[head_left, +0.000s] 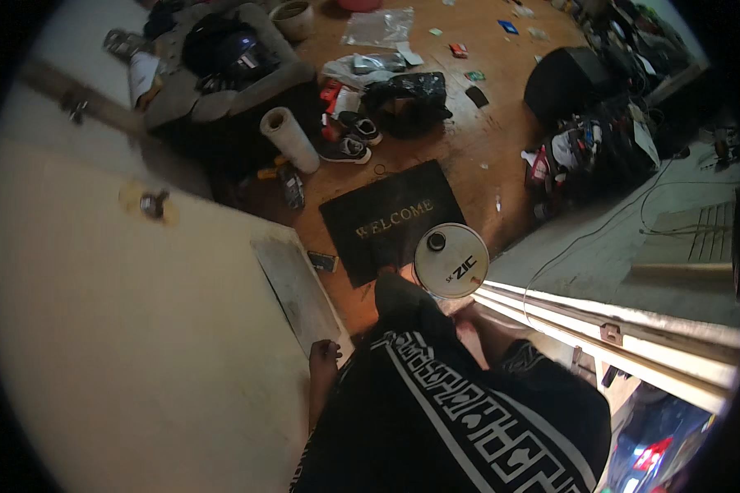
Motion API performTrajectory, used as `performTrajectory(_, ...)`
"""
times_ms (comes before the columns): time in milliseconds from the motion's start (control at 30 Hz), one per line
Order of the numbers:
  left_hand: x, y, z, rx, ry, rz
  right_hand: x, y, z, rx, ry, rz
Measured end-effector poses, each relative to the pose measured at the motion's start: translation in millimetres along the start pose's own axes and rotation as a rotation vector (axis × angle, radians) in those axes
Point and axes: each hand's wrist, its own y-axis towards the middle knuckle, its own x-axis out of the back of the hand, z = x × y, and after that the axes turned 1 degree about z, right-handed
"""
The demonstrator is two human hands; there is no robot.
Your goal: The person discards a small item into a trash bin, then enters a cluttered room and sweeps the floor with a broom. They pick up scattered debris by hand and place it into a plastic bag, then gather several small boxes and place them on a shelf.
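Standing by an open doorway here, with the black doormat [390, 234] as the landmark for everything. The left hand [326, 355] is on the near-left side of the mat, right by the edge of the off-white door [148, 345]; its fingers look loosely curled, but honestly can't tell if it's touching the door or gripping anything. The right hand doesn't show at all, so no clue on its grip either. The white round drum [451, 271] with a dark cap on its lid covers the mat's near-right corner from this angle, though I can't say if it's sitting on it. Just left of the mat there's a small dark box-shaped thing [323, 261]. Past the mat's far-left corner you've got a pale roll [289, 140] standing tilted, a pair of dark sneakers [349, 146] and, further left, a gray armchair [275, 86] with a dark bag [230, 51] on it. Straight beyond the mat is a crumpled black plastic bag [415, 94], with a clear plastic sheet [378, 27] past that. Right of the mat it's a messy pile of stuff [588, 152], and way off near-right a dark blue vehicle [654, 435] with a red light.
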Motion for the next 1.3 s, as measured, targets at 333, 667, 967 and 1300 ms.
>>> performTrajectory(333, 18.6, 188.3, -156.0, -0.084, 0.14, 0.061, 150.8, -79.6, 372.6, 0.806, 0.302, -0.395)
performTrajectory(667, -41.9, 380.3, -287.4, -0.187, 0.753, 0.532, 168.2, -92.3, 374.2, 0.535, 0.704, -0.636)
performTrajectory(967, -87.8, 481.9, -355.7, -0.125, 0.404, 0.533, 176.1, -94.2, 387.0, 0.58, 0.561, -0.791)
performTrajectory(1300, -233.6, 547.7, -441.4, -0.237, 0.566, 0.781, 125.3, -131.8, 285.5, 0.099, 1.068, -1.142)
